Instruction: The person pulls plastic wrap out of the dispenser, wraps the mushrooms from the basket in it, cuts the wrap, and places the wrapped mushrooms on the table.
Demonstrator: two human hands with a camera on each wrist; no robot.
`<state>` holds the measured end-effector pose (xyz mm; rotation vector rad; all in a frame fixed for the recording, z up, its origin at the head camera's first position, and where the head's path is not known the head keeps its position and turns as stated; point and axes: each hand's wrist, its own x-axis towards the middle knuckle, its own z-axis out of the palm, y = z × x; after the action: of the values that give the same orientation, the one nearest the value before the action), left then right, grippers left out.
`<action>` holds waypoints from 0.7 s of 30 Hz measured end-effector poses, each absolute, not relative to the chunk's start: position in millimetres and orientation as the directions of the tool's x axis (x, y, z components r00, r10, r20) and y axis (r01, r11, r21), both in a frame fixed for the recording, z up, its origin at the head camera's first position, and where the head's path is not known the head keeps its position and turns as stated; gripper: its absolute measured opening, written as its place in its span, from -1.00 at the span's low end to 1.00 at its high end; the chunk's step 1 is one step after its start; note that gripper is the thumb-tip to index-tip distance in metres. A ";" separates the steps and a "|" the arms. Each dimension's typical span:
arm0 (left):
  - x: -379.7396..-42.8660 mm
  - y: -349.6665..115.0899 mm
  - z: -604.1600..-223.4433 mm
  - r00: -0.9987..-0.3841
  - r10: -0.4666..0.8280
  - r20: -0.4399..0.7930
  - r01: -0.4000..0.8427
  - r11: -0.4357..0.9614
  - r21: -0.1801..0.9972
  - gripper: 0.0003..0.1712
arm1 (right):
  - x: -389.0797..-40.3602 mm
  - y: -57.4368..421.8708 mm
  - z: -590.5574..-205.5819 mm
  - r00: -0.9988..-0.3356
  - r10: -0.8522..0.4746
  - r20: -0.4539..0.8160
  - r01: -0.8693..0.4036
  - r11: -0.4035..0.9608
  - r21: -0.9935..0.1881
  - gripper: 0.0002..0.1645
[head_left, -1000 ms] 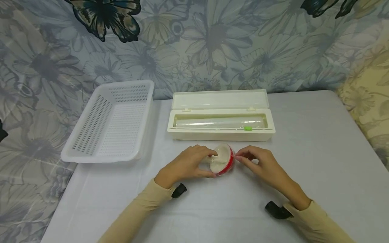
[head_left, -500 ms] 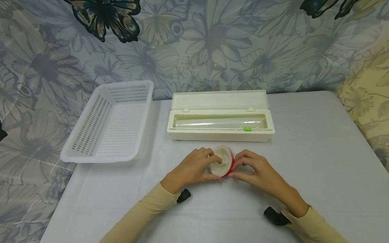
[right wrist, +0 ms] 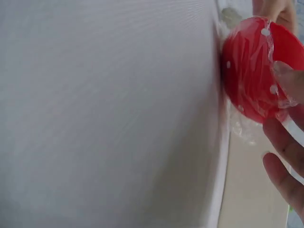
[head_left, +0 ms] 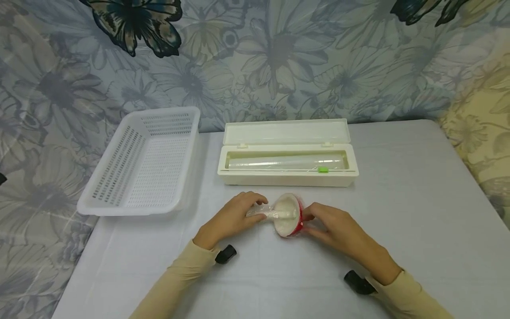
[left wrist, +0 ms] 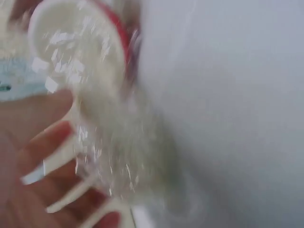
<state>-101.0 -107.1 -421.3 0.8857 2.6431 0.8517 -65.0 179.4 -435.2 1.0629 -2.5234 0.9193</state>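
A small bowl, white inside and red with white dots outside, stands tilted on its side in crinkled plastic wrap. Its opening faces left in the head view. From it a gathered tail of clear wrap stretches leftward, which my left hand holds between thumb and fingers; the left wrist view is blurred there. My right hand grips the bowl's red outer side. In the right wrist view its thumb presses the wrapped base, with two fingers standing off it.
Behind the hands sits a cream wrap dispenser, lid raised, with a roll of film inside and a green slider on its front bar. A white perforated basket stands on the left of the white-covered table.
My left hand has come out of the bowl's opening and moved left, drawing the wrap into a tail. My right hand has shifted slightly lower, staying on the red side.
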 end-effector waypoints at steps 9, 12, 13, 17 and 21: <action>-101.7 -108.6 -421.3 -0.763 0.637 -0.108 0.428 0.623 0.655 -0.78 | -58.5 190.1 -435.7 -0.749 -0.575 0.329 -0.641 0.504 -0.579 -0.80; -100.8 -103.1 -423.5 -0.760 0.646 -0.072 0.463 0.615 0.638 -0.78 | -57.6 193.4 -431.1 -0.825 -0.526 0.207 -0.507 0.527 -0.682 -0.89; -100.5 -100.7 -424.2 -0.759 0.648 -0.063 0.475 0.617 0.628 -0.78 | -57.9 194.3 -429.8 -0.841 -0.512 0.175 -0.469 0.529 -0.707 -0.88; -99.0 -93.1 -424.8 -0.753 0.656 -0.046 0.507 0.624 0.595 -0.75 | -57.8 198.4 -426.3 -0.878 -0.472 0.082 -0.358 0.532 -0.767 -0.84; -98.4 -94.3 -423.1 -0.760 0.647 -0.054 0.500 0.637 0.587 -0.74 | -57.3 202.9 -424.7 -0.872 -0.486 0.060 -0.351 0.537 -0.767 -0.83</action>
<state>-98.4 -94.3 -423.1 0.9305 2.5991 0.8162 -57.3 202.9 -424.7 0.7944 -2.8925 1.3821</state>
